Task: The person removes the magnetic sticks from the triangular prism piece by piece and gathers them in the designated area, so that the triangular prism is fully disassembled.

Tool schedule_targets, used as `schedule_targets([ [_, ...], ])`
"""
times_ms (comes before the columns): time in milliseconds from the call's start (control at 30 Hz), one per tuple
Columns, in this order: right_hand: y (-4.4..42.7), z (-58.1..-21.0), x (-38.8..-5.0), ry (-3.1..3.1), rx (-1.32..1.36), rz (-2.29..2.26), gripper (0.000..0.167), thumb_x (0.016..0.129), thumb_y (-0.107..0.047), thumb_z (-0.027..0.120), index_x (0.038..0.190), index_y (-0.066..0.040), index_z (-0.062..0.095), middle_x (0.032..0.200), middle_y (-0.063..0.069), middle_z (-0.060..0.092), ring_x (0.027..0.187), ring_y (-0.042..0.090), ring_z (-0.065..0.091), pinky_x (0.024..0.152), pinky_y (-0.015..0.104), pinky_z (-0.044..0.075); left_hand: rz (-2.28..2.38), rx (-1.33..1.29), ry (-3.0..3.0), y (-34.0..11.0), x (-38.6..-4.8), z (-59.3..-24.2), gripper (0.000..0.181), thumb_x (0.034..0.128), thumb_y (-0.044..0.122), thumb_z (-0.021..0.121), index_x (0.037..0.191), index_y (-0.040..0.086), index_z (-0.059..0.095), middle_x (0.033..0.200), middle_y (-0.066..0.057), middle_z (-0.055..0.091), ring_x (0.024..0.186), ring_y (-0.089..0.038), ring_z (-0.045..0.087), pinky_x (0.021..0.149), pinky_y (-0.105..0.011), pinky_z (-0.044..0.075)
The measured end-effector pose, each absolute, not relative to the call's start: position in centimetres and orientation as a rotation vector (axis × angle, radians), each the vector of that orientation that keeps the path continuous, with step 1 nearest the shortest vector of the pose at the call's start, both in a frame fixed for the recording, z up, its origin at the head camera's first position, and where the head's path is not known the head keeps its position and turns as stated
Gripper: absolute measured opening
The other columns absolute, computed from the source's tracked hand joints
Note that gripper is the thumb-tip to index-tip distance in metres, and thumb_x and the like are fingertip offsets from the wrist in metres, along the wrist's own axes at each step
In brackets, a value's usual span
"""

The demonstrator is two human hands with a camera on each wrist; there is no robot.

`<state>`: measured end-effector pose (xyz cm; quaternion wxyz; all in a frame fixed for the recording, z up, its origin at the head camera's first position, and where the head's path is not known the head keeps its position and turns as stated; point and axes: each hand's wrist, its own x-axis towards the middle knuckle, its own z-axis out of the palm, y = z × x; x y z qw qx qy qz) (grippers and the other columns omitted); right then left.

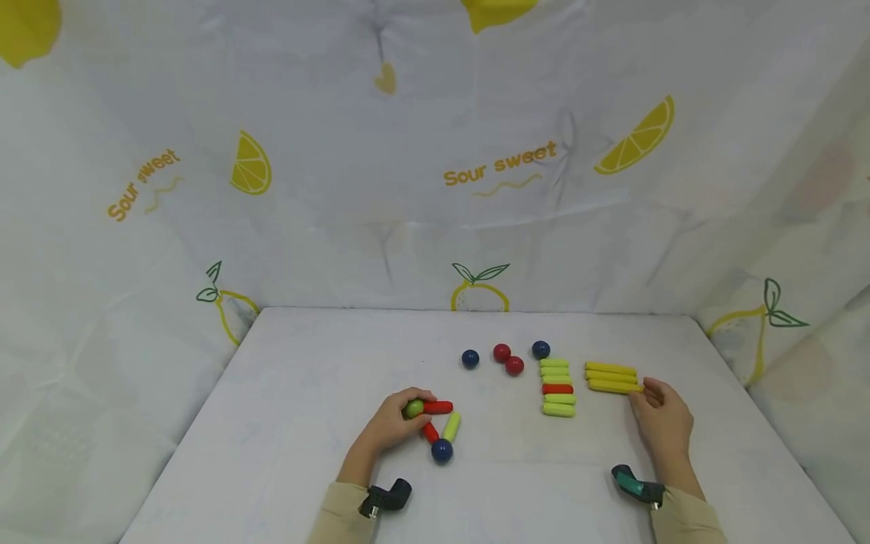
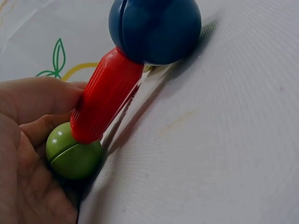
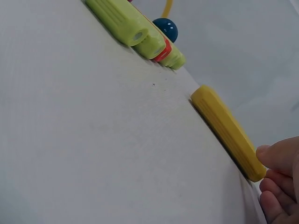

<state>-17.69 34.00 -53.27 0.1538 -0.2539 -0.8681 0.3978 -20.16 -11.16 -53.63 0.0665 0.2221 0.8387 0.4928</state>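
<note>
In the head view my left hand (image 1: pixel 396 419) curls round a green ball (image 1: pixel 414 409). The left wrist view shows its thumb against a red rod (image 2: pixel 106 95) that runs from the green ball to a blue ball (image 2: pixel 156 30). A second red rod (image 1: pixel 440 407) extends right from the green ball, and a light-green rod (image 1: pixel 451 427) meets the blue ball. At the right, my right hand (image 1: pixel 664 419) pinches the near end of a yellow rod (image 3: pixel 226 133) between thumb and fingers. This rod lies on the table, nearest in a row of yellow rods (image 1: pixel 610 368).
Light-green rods (image 1: pixel 559 410) lie in a column with one red rod (image 1: pixel 557 389) among them. Behind them are two red balls (image 1: pixel 514 366), a blue ball (image 1: pixel 470 359) and another blue ball (image 1: pixel 541 349). A lemon-printed curtain (image 1: pixel 340 249) borders the white table (image 1: pixel 292 363).
</note>
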Motion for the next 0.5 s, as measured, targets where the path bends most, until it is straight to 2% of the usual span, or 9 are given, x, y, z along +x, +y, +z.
schedule_targets([
  [133, 33.8, -52.9, -17.2, -2.453, -0.731, 1.218, 0.053, 0.096, -0.029, 0.05, 0.143, -0.006, 0.039, 0.143, 0.02, 0.044, 0.129, 0.038, 0.045, 0.104, 0.05, 0.039, 1.487, 0.656, 2.517, -11.2, -20.1, -53.6, 0.027, 0.0874, 0.023, 0.066, 0.114, 0.022, 0.064, 0.119, 0.0, 0.063, 0.105, -0.019, 0.053, 0.095, -0.038, 0.043],
  [300, 33.0, -52.2, -17.1, -2.432, -0.633, 1.26, 0.057, 0.096, -0.034, 0.051, 0.146, -0.012, 0.036, 0.149, 0.012, 0.038, 0.136, 0.033, 0.038, 0.108, 0.048, 0.034, 1.48, 0.65, 2.528, -11.2, -20.0, -53.4, 0.028, 0.0877, 0.024, 0.066, 0.115, 0.021, 0.064, 0.126, -0.005, 0.061, 0.116, -0.024, 0.054, 0.102, -0.048, 0.04],
  [400, 32.1, -51.3, -17.3, -2.459, -0.545, 1.262, 0.056, 0.096, -0.033, 0.052, 0.145, -0.011, 0.037, 0.149, 0.012, 0.038, 0.136, 0.033, 0.037, 0.109, 0.048, 0.033, 1.465, 0.663, 2.548, -11.2, -20.0, -53.4, 0.029, 0.0884, 0.024, 0.065, 0.117, 0.018, 0.064, 0.131, -0.008, 0.058, 0.124, -0.027, 0.051, 0.106, -0.052, 0.036],
  [500, 30.9, -50.2, -17.3, -2.483, -0.459, 1.231, 0.054, 0.095, -0.028, 0.055, 0.143, -0.008, 0.04, 0.146, 0.015, 0.042, 0.133, 0.033, 0.04, 0.109, 0.044, 0.034, 1.453, 0.673, 2.554, -11.2, -20.1, -53.4, 0.029, 0.089, 0.023, 0.064, 0.117, 0.017, 0.064, 0.134, -0.009, 0.057, 0.129, -0.028, 0.048, 0.109, -0.052, 0.033],
])
